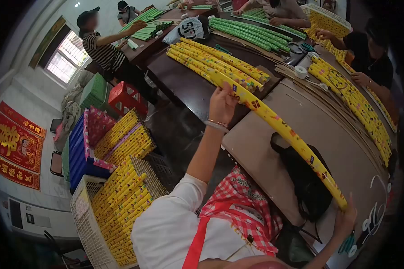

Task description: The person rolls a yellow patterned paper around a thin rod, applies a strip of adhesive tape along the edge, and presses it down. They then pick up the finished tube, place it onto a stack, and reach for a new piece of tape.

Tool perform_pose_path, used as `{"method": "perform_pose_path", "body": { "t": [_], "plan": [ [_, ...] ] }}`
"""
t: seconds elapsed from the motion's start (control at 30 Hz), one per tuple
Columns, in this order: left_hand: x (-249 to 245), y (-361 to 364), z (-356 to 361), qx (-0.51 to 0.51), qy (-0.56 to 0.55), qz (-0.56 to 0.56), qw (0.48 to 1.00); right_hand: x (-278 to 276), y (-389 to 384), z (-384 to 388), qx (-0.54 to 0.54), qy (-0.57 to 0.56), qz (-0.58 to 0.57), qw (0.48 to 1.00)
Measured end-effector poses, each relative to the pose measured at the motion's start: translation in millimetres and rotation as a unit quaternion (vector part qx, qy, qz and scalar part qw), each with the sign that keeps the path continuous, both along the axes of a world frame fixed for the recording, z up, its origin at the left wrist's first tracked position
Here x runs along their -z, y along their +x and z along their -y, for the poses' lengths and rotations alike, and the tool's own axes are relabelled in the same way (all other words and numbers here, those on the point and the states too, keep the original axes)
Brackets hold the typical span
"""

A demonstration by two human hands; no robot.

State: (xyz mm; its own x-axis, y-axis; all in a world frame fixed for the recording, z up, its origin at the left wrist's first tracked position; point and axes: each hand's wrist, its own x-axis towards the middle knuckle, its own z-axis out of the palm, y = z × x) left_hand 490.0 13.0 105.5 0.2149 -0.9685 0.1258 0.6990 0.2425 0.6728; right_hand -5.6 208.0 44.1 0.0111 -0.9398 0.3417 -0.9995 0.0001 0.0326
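A long yellow patterned paper roll (pixel 280 130) stretches slantwise across my front, over the table; the wide lens makes it look bowed. My left hand (pixel 223 105) is closed around its far end, thumb on top near a small blue label. At the near end, my right hand (pixel 344 219) grips the tip with its fingers, which are partly hidden. Just past my left hand, several similar yellow rolls (pixel 215 65) lie side by side on the dark table. Teal-handled scissors (pixel 347 244) lie close to my right hand.
A black bag (pixel 305 179) rests on the brown tabletop (pixel 256 139) under the roll. More yellow rolls (pixel 352 103) and a tape roll (pixel 300 71) lie to the right. A white crate (pixel 92 228) full of rolls stands at left. Co-workers handle rolls around the tables.
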Motion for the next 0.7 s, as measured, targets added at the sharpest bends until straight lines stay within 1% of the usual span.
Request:
{"method": "perform_pose_path", "body": {
  "t": [0.03, 0.07, 0.1, 0.13, 0.2, 0.23, 0.27, 0.33, 0.37, 0.43, 0.47, 0.53, 0.57, 0.6, 0.63, 0.67, 0.7],
  "plan": [
    [-3.8, 12.7, 4.3, -0.012, -0.004, 0.012, 1.000, 0.9, -5.7, 3.9, 0.011, 0.056, 0.017, 0.998],
    [-4.2, 26.3, 12.6, 0.001, -0.007, 0.016, 1.000, 1.6, -8.8, 7.0, 0.010, 0.055, 0.015, 0.998],
    [0.0, 45.1, 25.6, 0.014, -0.009, 0.020, 1.000, 1.0, -10.6, 10.3, -0.007, 0.023, 0.060, 0.998],
    [29.5, 90.4, 52.1, 0.198, -0.108, -0.012, 0.974, 0.1, -9.9, 13.3, -0.024, -0.009, 0.106, 0.994],
    [12.2, 91.8, 59.7, 0.058, -0.023, 0.101, 0.993, -10.1, 0.5, 23.8, -0.042, -0.025, 0.122, 0.991],
    [4.7, 96.4, 63.0, 0.058, 0.015, 0.129, 0.990, -18.5, 9.8, 31.1, -0.057, -0.043, 0.139, 0.988],
    [0.0, 99.6, 66.2, 0.059, 0.013, 0.130, 0.990, -29.5, 23.8, 37.7, -0.056, -0.045, 0.139, 0.988],
    [-6.9, 106.1, 73.2, 0.030, 0.144, 0.245, 0.958, -57.3, 62.3, 53.3, -0.035, -0.006, 0.193, 0.981],
    [4.6, 117.8, 81.7, 0.051, 0.149, 0.312, 0.937, -63.4, 76.5, 63.2, -0.035, -0.008, 0.193, 0.981],
    [23.3, 124.2, 82.2, 0.024, 0.154, 0.409, 0.899, -70.2, 103.7, 87.2, -0.054, -0.024, 0.173, 0.983],
    [49.8, 131.3, 90.6, -0.017, 0.159, 0.440, 0.884, -72.6, 117.6, 102.7, -0.067, 0.014, 0.212, 0.975],
    [83.8, 133.7, 89.4, -0.031, 0.169, 0.512, 0.842, -81.8, 150.7, 132.9, -0.077, 0.090, 0.279, 0.953],
    [82.4, 119.4, 73.8, -0.072, 0.175, 0.503, 0.844, -85.0, 167.4, 147.8, -0.074, 0.128, 0.308, 0.940],
    [99.6, 120.5, 79.4, -0.070, 0.178, 0.498, 0.846, -65.9, 173.0, 174.6, -0.109, 0.118, 0.307, 0.938],
    [127.7, 126.9, 88.8, -0.096, 0.168, 0.496, 0.847, -44.0, 180.2, 202.7, -0.144, 0.110, 0.306, 0.935],
    [145.1, 131.3, 92.3, -0.122, 0.159, 0.494, 0.846, -39.8, 200.3, 223.3, -0.152, 0.132, 0.316, 0.927],
    [136.1, 125.9, 85.7, -0.152, 0.151, 0.495, 0.842, -40.3, 223.2, 240.7, -0.159, 0.155, 0.327, 0.919]
  ]
}}
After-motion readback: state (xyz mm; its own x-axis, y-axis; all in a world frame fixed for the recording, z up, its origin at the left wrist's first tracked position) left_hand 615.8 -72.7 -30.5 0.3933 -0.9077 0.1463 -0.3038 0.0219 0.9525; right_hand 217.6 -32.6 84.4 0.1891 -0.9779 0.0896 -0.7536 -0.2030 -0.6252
